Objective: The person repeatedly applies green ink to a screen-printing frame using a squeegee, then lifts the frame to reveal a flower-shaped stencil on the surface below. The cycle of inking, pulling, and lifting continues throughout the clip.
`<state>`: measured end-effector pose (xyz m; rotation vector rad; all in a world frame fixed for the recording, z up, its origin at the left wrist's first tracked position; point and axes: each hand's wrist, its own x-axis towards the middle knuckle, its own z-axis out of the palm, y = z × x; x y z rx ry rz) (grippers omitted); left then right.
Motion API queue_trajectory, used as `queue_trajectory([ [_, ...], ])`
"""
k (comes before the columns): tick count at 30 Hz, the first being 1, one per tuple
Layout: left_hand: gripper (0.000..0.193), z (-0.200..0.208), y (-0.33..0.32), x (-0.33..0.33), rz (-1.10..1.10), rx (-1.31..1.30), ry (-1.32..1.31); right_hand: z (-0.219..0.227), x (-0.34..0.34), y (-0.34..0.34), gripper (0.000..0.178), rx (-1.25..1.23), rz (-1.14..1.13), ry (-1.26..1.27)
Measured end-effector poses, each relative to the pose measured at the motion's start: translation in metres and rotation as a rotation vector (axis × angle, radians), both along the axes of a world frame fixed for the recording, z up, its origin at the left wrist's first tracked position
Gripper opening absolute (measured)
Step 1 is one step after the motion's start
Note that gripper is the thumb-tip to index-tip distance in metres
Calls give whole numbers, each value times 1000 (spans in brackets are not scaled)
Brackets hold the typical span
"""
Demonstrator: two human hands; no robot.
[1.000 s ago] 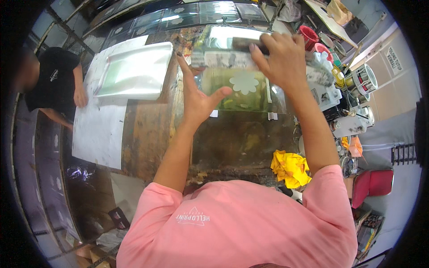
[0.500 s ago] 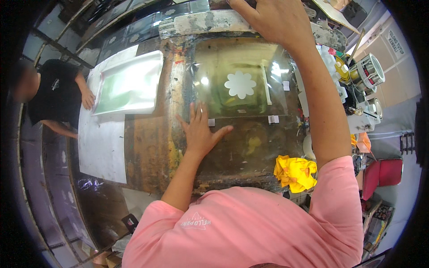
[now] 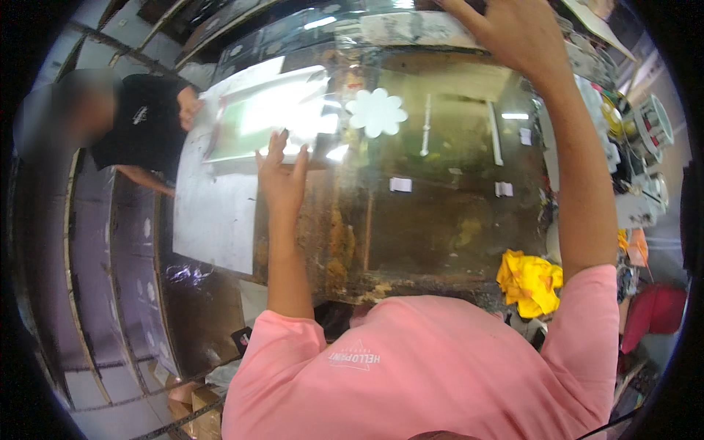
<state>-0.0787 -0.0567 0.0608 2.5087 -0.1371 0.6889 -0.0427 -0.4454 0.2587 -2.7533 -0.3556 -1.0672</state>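
A clear sheet carrying a white flower shape (image 3: 376, 112) lies tilted or shifted toward the left over the worktable; its edges are hard to make out. My left hand (image 3: 282, 176) is beside the sheet's left part, fingers spread and thumb apart, slightly blurred. Whether the fingertips touch the sheet cannot be told. Far ahead, my right hand (image 3: 521, 37) reaches to a pale, stained frame bar (image 3: 418, 29) at the table's back; its fingers are partly cut off by the picture's top edge. Small white tabs (image 3: 400, 185) and a pale strip (image 3: 495, 133) are on the tabletop.
At left, a co-worker in a black shirt (image 3: 143, 121) stands by a shiny tray-like panel (image 3: 227, 136) on white paper (image 3: 209, 213). A crumpled yellow cloth (image 3: 529, 284) lies at the right front. Cans (image 3: 653, 121) and bottles crowd the right side.
My left hand has moved left, and the flower sheet has shifted left across the table with it. The right arm stays stretched forward. The co-worker's hand has lifted off the shiny panel. The view has turned.
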Motion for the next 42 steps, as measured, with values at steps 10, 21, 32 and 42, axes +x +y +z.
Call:
queue_trajectory([
  [10,63,-18,203,16,314,-184,-95,9,0,5,57,-16,-31,-1],
  [21,61,-43,50,44,-7,602,98,10,11,0,56,-1,-58,51],
  [32,54,-66,58,68,89,452,334,-7,5,-7,61,-123,-15,0],
  [42,47,-32,73,104,94,233,257,-13,7,-6,62,-64,46,-134],
])
